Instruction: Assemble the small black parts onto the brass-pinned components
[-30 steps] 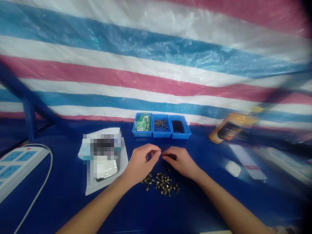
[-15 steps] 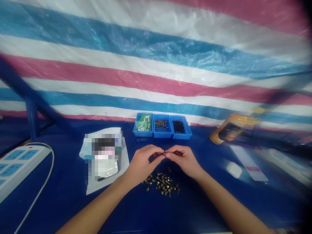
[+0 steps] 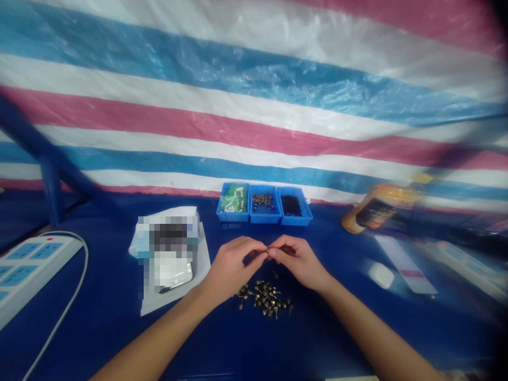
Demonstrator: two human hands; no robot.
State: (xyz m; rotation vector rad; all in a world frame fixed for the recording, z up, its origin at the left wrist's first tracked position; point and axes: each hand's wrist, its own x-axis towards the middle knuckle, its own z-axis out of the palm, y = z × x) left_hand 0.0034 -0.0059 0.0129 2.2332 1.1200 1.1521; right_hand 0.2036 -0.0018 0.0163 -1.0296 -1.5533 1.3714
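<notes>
1. Head view, centre: My left hand [image 3: 232,264] and right hand [image 3: 299,261] meet just below the bins, fingers curled, neither spread. Fingertips of both pinch a small screw [image 3: 268,249], its detail too tiny to make out.
2. Just below my hands, a loose heap of brass-coloured screws [image 3: 264,299] lies on the blue tabletop [image 3: 119,338], one screw set slightly apart above it. None of it is boxed.
3. Upper centre: three blue bins stand side by side. The left bin [image 3: 232,202] holds green packets [image 3: 233,199], the middle bin [image 3: 262,205] a small batch of screws [image 3: 262,200], the right bin [image 3: 293,207] a dark mass of tiny parts [image 3: 291,205]. All three hold stock.
4. Around me: a phone [image 3: 174,278] on a white sheet [image 3: 202,275] at left, a power strip [image 3: 27,270] at lower left, a bottle [image 3: 377,209] at right, and a striped tarpaulin [image 3: 254,95] behind.
</notes>
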